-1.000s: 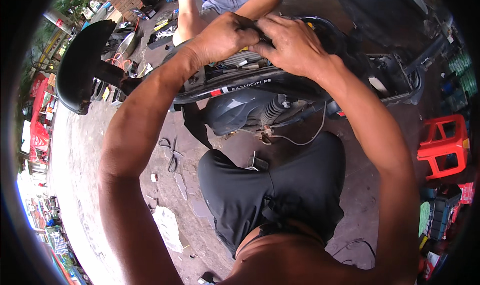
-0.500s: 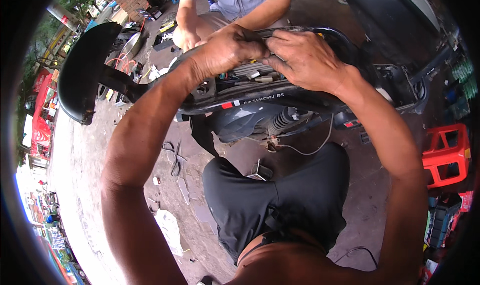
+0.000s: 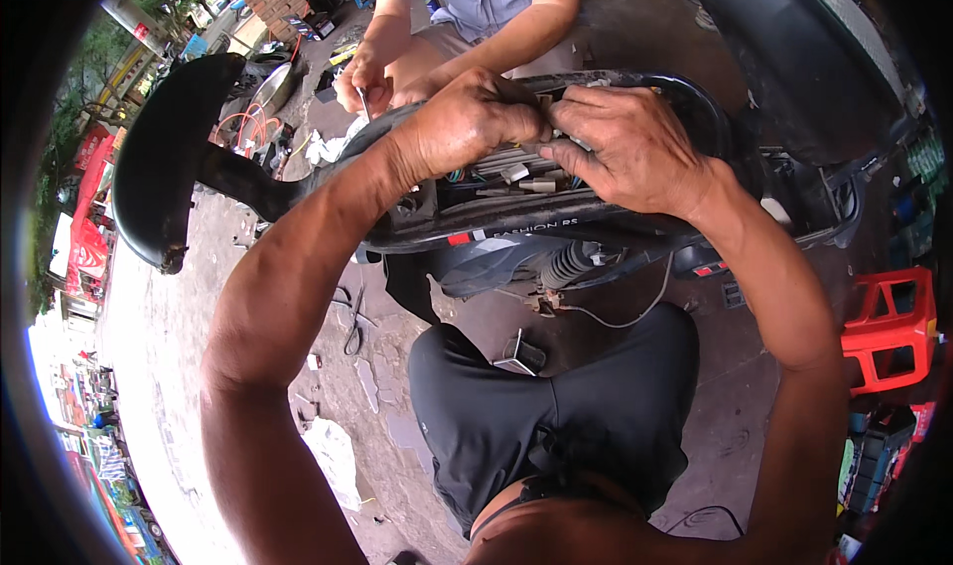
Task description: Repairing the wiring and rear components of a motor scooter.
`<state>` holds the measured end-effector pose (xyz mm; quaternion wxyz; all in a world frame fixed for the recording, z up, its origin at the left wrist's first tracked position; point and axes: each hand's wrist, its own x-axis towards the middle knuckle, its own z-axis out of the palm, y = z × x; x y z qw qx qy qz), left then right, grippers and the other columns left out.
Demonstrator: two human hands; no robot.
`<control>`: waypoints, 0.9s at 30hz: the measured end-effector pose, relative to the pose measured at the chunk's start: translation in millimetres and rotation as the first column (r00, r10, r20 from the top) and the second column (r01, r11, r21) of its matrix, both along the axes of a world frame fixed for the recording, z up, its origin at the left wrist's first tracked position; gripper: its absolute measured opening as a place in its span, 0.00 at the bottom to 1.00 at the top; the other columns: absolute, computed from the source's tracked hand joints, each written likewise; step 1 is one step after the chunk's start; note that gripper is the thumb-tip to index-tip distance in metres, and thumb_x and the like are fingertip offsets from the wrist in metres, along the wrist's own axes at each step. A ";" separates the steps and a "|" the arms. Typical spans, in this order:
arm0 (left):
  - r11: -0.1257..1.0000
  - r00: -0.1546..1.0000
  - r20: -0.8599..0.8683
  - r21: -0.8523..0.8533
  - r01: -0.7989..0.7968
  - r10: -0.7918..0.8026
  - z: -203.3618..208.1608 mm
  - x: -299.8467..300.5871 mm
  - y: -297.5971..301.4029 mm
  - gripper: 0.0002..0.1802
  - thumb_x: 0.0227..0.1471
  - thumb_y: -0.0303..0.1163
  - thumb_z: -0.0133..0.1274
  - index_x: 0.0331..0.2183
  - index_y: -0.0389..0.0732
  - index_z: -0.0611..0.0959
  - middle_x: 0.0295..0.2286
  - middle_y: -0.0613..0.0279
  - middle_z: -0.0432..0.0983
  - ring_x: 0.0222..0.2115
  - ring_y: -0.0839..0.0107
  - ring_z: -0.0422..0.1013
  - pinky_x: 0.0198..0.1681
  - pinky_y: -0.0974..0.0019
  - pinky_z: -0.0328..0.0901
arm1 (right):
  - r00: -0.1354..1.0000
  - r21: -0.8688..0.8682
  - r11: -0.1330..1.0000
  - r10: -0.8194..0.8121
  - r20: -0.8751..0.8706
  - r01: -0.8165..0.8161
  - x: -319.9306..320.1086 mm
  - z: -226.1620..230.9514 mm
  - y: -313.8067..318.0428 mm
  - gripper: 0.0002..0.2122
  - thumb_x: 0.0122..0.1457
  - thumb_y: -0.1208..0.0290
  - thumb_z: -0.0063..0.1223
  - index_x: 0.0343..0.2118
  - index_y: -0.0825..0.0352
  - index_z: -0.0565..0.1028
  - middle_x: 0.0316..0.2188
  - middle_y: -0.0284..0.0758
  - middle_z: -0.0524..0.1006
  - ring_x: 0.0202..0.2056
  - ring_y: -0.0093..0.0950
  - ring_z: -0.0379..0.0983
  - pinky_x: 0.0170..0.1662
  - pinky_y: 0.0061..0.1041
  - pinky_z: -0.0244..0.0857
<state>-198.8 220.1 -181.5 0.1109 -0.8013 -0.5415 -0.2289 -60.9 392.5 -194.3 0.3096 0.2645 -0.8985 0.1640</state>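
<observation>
My left hand [image 3: 478,120] and my right hand [image 3: 635,150] meet over the open frame of a black scooter [image 3: 417,231]. The fingers of both are pinched together, tip to tip. A tiny pale bit shows between them, too small to name. Under my fingers, the scooter's open compartment holds several wires and pale plug connectors [image 3: 537,185]. Across the scooter, a co-worker's hands [image 3: 372,86] are close together, one with a slim metal tool [image 3: 364,105] in it.
A curved black piece [image 3: 164,158] juts out at the left on an arm. The raised black seat [image 3: 794,64] stands at the upper right. A coil-spring shock absorber [image 3: 570,267] sits below the frame. At the right is a red stool [image 3: 905,305]; a white bag [image 3: 336,461] lies on the ground.
The whole view has shifted slightly, so the scooter appears lower. My hands stay pinched together over the compartment. The co-worker's hand has lifted, and the slim tool now shows.
</observation>
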 end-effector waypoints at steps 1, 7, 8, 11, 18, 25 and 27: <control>1.000 0.999 -0.041 0.014 -0.025 0.025 -0.8 0.1 -0.2 0.06 0.37 0.24 0.55 0.25 0.38 0.78 0.22 0.61 0.75 0.26 0.62 0.75 0.29 0.67 0.69 | 1.000 -0.005 1.000 -0.005 -0.006 0.005 0.3 0.1 -1.2 0.09 0.51 0.66 0.57 0.25 0.68 0.73 0.24 0.37 0.72 0.28 0.39 0.72 0.31 0.36 0.67; 0.998 0.982 0.188 -0.063 0.003 0.008 3.7 5.2 -0.3 0.06 0.37 0.24 0.55 0.25 0.37 0.78 0.23 0.60 0.75 0.25 0.61 0.74 0.29 0.66 0.69 | 0.999 -0.042 0.998 0.043 0.003 -0.043 0.1 -3.5 2.1 0.09 0.51 0.66 0.57 0.24 0.68 0.73 0.23 0.37 0.72 0.27 0.39 0.72 0.30 0.36 0.66; 0.992 0.978 0.209 -0.124 0.010 0.017 4.6 3.4 -0.1 0.06 0.42 0.27 0.54 0.26 0.34 0.78 0.23 0.57 0.74 0.26 0.61 0.74 0.30 0.66 0.68 | 0.999 -0.039 0.998 0.042 0.002 -0.042 -0.2 -2.8 3.9 0.09 0.51 0.66 0.57 0.24 0.68 0.73 0.23 0.37 0.72 0.27 0.39 0.72 0.30 0.36 0.66; 0.994 0.982 0.187 -0.109 0.030 -0.009 0.6 -3.8 -1.6 0.09 0.47 0.29 0.52 0.26 0.32 0.77 0.22 0.57 0.72 0.24 0.65 0.71 0.27 0.67 0.65 | 0.996 -0.055 0.995 0.085 -0.014 -0.085 0.3 -1.3 1.8 0.09 0.51 0.67 0.57 0.24 0.68 0.73 0.22 0.38 0.72 0.27 0.39 0.72 0.30 0.36 0.66; 0.942 0.385 0.859 -0.314 -0.119 0.336 1.1 11.2 -11.5 0.10 0.46 0.30 0.50 0.29 0.33 0.78 0.16 0.67 0.66 0.13 0.78 0.61 0.16 0.75 0.55 | 0.994 -0.088 0.991 -0.094 0.064 0.099 5.0 -1.5 4.5 0.10 0.56 0.65 0.53 0.29 0.69 0.73 0.26 0.41 0.74 0.31 0.41 0.73 0.35 0.37 0.66; 0.926 -0.085 0.996 0.001 -0.377 -0.035 11.6 20.0 -58.4 0.13 0.53 0.38 0.51 0.33 0.36 0.75 0.17 0.71 0.60 0.17 0.78 0.57 0.22 0.73 0.56 | 0.976 -0.108 0.973 -0.196 0.090 0.206 -2.3 -8.7 5.4 0.14 0.61 0.64 0.47 0.40 0.71 0.69 0.33 0.46 0.75 0.35 0.47 0.73 0.40 0.40 0.65; 0.837 -0.082 0.980 0.109 -0.536 -0.180 -0.7 34.8 -72.0 0.16 0.55 0.41 0.50 0.34 0.36 0.76 0.18 0.69 0.64 0.18 0.78 0.59 0.24 0.74 0.57 | 0.951 -0.183 0.950 -0.211 0.224 0.254 -1.1 -8.6 1.8 0.12 0.59 0.66 0.48 0.38 0.71 0.69 0.35 0.47 0.75 0.38 0.47 0.72 0.40 0.39 0.65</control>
